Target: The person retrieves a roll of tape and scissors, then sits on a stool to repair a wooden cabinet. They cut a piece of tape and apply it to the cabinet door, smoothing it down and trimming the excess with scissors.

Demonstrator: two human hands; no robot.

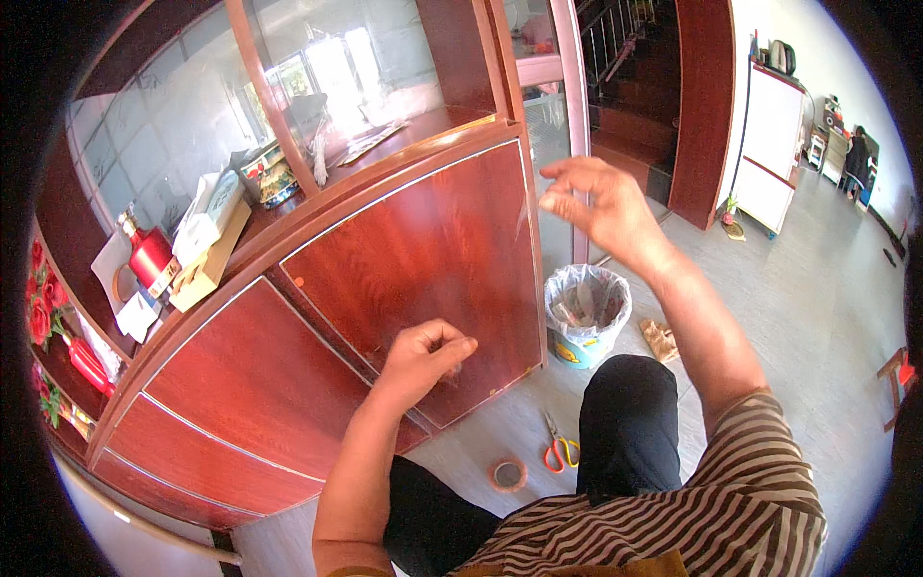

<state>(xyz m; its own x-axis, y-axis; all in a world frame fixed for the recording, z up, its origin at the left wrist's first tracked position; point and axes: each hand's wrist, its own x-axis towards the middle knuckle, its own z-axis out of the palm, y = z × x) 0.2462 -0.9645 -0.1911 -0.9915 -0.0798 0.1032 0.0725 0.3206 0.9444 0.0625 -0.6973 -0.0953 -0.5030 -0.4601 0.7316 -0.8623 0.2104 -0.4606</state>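
Observation:
My left hand [419, 362] is closed, thumb against curled fingers, in front of the lower door of a reddish-brown wooden cabinet [423, 260]. A faint see-through scrap seems to hang below its fingertips, too indistinct to name. Raised higher, by the cabinet's right edge, is my right hand [598, 204]. Its thumb and forefinger stand apart, and nothing shows between them. On the floor between my knees lie a roll of tape [507, 474] and scissors [560, 450] with red and yellow handles, neither touched by a hand.
A lined waste bin [586, 313] stands at the cabinet's right corner, with a crumpled brown thing [660, 339] beside it. A red bottle [150, 255] and boxes crowd the cabinet shelf. Dark stairs [630, 115] rise behind; a white cabinet [769, 135] and a distant person [857, 159] are at right.

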